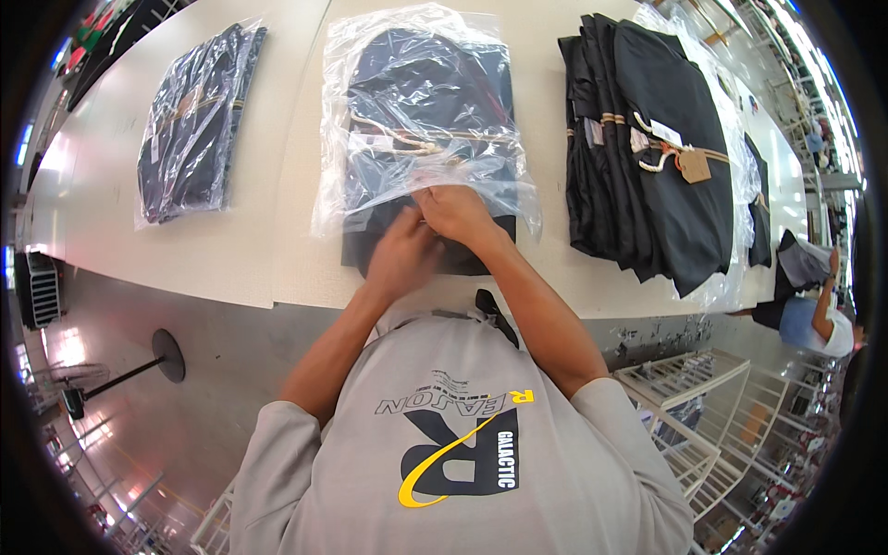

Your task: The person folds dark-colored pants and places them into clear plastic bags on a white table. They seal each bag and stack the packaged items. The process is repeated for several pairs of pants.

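A folded dark garment (423, 76) lies before me, partly inside a clear plastic bag (333, 173). Its lower end (361, 239) sticks out of the bag on my side. A cream cord (399, 142) and a light tag (374, 141) show through the film. My right hand (458, 211) pinches the bag's near edge at the middle. Close against its fingertips is my left hand (406, 253), blurred and over the uncovered cloth. Whether the left fingers grip the film is not clear.
On the pale table (291, 229), a bagged garment (198, 125) lies at left. Several folded black garments (666, 125) with a brown hang tag (694, 166) overlap at right, beside more plastic film (742, 173). A pedestal fan (166, 357), a white metal rack (694, 381) and another person (818, 319) are beyond the table.
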{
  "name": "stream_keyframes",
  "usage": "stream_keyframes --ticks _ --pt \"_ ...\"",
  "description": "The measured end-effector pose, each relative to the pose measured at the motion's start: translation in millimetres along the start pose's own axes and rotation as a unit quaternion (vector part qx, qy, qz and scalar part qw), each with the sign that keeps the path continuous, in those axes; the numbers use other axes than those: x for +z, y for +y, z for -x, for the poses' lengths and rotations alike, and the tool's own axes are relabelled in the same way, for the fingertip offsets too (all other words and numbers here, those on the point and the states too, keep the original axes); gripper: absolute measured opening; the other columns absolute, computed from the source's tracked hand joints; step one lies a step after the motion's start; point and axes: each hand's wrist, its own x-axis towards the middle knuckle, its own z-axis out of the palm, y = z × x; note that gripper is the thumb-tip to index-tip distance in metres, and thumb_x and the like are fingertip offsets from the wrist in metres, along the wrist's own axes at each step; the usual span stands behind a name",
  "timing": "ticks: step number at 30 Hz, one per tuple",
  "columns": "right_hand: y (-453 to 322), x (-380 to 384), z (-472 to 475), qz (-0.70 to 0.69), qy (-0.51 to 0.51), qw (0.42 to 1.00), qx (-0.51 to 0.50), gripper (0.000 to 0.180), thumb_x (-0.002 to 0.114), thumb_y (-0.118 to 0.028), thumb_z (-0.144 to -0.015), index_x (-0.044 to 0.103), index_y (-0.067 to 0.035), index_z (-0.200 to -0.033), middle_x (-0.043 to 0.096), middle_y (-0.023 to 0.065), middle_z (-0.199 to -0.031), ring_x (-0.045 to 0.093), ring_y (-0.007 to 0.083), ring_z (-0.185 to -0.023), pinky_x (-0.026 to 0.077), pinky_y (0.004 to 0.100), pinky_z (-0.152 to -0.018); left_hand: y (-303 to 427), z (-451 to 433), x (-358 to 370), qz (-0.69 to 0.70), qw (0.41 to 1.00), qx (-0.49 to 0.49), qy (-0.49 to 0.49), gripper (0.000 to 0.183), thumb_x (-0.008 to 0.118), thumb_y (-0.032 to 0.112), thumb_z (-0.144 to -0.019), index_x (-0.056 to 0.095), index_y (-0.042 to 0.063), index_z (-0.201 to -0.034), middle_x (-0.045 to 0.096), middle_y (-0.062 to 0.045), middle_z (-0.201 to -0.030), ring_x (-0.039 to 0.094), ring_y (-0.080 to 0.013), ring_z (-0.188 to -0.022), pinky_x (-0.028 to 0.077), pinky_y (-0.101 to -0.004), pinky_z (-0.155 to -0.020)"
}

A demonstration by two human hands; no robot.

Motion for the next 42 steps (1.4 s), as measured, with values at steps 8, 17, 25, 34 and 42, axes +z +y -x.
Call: stream_keyframes --ticks 8,17,25,34,42 --pt "19.2 26.4 31.2 0.206 0.155 0.964 -0.069 0.038 0.057 -0.027 -0.097 0.064 -0.011 -0.130 0.051 0.0184 -0.146 0.044 0.0402 -0.139 0.025 0.0661 -0.116 -43.7 -12.9 -13.8 -0.151 0.983 -0.078 0.073 0.056 0.072 0.019 -0.085 0.055 -0.004 -0.134 0.058 -0.026 -0.134 0.050 -0.0454 -0.130 0.033 -0.0566 -0.114" --pt "69.0 -24.9 53.2 0.156 0.188 0.968 0.060 0.044 0.062 -0.034 -0.096 0.065 0.000 -0.124 0.061 0.0247 -0.129 0.054 0.0460 -0.122 0.040 0.0527 -0.106 -106.5 26.5 -50.2 -0.163 0.960 -0.225 0.024 0.063 0.061 0.030 -0.098 0.043 -0.003 -0.149 0.041 -0.028 -0.154 0.030 -0.0493 -0.146 0.023 -0.0510 -0.123" --pt "28.8 -97.4 33.9 0.026 0.123 0.987 0.100 0.044 0.063 -0.035 -0.096 0.065 0.004 -0.116 0.068 0.0296 -0.109 0.063 0.0460 -0.109 0.048 0.0494 -0.096 -83.9 -26.9 -83.0 -0.131 0.950 -0.246 -0.142 0.048 0.052 0.030 -0.104 0.052 -0.005 -0.135 0.061 -0.033 -0.125 0.058 -0.0497 -0.114 0.047 -0.0519 -0.097" --pt "2.6 -293.5 -107.9 0.179 0.243 0.925 -0.229 0.059 0.055 -0.049 -0.100 0.061 0.006 -0.122 0.068 0.0158 -0.107 0.064 0.0319 -0.100 0.049 0.0441 -0.092 -97.9 -251.5 -257.1 -0.390 0.919 -0.021 0.057 0.038 0.040 0.026 -0.108 0.068 0.009 -0.126 0.070 -0.019 -0.120 0.068 -0.0343 -0.108 0.052 -0.0434 -0.097" --pt "29.4 -248.5 -73.6 0.281 0.241 0.929 0.005 0.046 0.056 -0.041 -0.099 0.063 0.000 -0.120 0.062 0.0230 -0.121 0.058 0.0407 -0.114 0.046 0.0508 -0.097 -64.5 -212.8 -185.6 -0.264 0.949 0.003 0.172 0.057 0.053 0.044 -0.102 0.052 0.001 -0.140 0.052 -0.024 -0.142 0.048 -0.0400 -0.133 0.037 -0.0523 -0.113"
